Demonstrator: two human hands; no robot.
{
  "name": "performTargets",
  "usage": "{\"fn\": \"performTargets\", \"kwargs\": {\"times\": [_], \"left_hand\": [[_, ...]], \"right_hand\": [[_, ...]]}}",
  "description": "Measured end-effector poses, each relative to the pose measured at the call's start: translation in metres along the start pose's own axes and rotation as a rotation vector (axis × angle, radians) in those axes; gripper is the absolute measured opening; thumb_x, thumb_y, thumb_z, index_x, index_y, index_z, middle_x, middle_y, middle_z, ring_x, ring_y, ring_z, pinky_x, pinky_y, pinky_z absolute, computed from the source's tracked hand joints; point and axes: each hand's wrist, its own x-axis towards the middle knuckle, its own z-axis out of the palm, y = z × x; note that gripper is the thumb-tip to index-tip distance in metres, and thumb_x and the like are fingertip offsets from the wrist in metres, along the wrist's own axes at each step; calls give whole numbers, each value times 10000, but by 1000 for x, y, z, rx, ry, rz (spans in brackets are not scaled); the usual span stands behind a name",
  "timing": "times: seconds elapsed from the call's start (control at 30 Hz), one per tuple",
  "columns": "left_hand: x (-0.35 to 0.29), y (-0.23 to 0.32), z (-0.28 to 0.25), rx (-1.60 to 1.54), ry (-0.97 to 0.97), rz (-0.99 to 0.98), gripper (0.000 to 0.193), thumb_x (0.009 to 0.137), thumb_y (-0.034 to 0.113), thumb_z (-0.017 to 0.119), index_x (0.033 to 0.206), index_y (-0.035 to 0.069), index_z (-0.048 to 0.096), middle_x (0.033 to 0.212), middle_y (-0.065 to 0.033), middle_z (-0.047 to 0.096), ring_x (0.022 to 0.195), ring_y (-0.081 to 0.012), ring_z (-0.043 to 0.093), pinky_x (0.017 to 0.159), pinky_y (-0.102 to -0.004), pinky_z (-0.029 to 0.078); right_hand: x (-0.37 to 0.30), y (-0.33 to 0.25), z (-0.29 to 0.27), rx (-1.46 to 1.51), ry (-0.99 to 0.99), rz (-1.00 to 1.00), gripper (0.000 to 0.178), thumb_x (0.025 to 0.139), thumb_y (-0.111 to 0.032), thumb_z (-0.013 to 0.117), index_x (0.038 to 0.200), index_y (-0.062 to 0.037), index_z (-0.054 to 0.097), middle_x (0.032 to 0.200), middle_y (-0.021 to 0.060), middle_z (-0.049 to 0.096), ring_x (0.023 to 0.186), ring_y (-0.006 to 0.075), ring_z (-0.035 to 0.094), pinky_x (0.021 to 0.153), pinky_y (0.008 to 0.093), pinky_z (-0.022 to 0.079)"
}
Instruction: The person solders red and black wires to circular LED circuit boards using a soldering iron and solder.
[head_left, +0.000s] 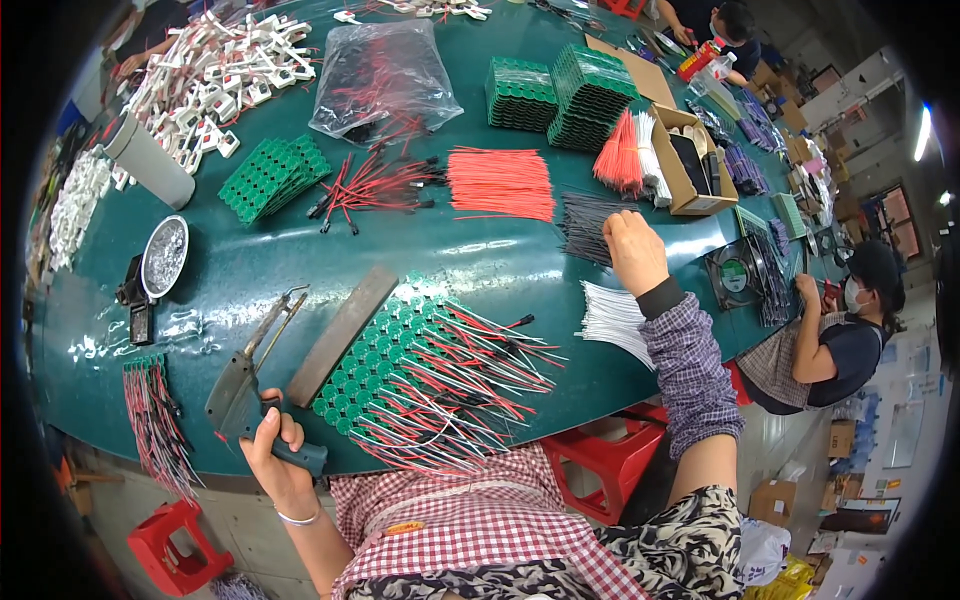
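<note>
My left hand (pixel 277 458) grips a soldering gun (pixel 236 400) by its dark handle, the metal tip pointing up and away from me. Beside it a flat metal bar (pixel 345 335) lies along a panel of round green circuit boards (pixel 362 380). Red, white and black wires (pixel 465 385) fan out from that panel toward the table's near edge. My right hand (pixel 637 255) reaches to the right end of a pile of black wires (pixel 588 228), fingers pinched together. Whatever is between those fingertips is hidden. White wires (pixel 612 318) lie just below that wrist.
Red wires (pixel 500 183), stacked green boards (pixel 521 95) and an open cardboard box (pixel 700 203) stand farther back. At left are a round metal dish (pixel 165 257), a grey cylinder (pixel 150 165) and a wired board bundle (pixel 155 410) overhanging the edge. A co-worker (pixel 840 330) sits at right.
</note>
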Motion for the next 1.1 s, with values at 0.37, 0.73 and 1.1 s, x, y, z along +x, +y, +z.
{"fn": "performTargets", "kwargs": {"times": [0.37,0.73,1.1], "left_hand": [[-1,3,-2,9,0,25,342,871,-29,622,1205,-50,551,1120,-166,648,587,-104,496,495,-231,410],[-1,1,0,15,8,10,332,869,-19,631,1191,-51,558,1108,-155,643,596,-99,499,498,-226,412],[-1,-1,4,6,7,1,334,872,-18,626,1197,-46,555,1117,-154,639,598,-94,493,498,-223,409]], "right_hand": [[7,-33,7,218,-53,47,153,831,-108,722,854,-59,579,850,91,576,851,314,608,716,430,508],[3,-29,9,234,-31,39,127,840,-69,699,874,-49,579,871,105,577,884,321,604,750,427,505],[-8,-23,2,165,-163,53,130,837,-86,709,884,-55,592,900,102,595,921,305,621,750,431,527]]}}
